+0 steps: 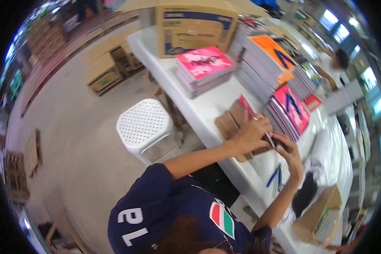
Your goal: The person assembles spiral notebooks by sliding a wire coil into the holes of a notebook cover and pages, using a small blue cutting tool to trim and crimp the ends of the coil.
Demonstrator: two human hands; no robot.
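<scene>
The left hand (252,134) lies palm down, fingers curled over a brown notebook (232,122) on the white table (207,106), pressing its far edge. The right hand (288,149) sits just at 4 o'clock from the left, fingers closed around a small dark thing at the notebook's edge; what it is cannot be told. A thin wire spiral (275,158) runs down from between the hands toward 6 o'clock. Blue-handled pliers (274,177) lie on the table just below the right hand, beside the spiral's lower end.

At 12 o'clock from the hands stands a pile of pink-covered notebooks (204,67), and behind it a cardboard box (193,26) with blue print. At 1 o'clock rises a tall stack topped by an orange cover (267,50), with blue pliers (283,57) lying on it. Just at 2 o'clock from the hands leans a fanned stack with a pink cover (293,111), another blue tool on top.

A white plastic stool (144,126) stands on the floor at 9 o'clock from the hands, beside the table. At 5 o'clock an open carton (315,216) sits near the table's end. Another person (332,67) works at the far end, around 2 o'clock.
</scene>
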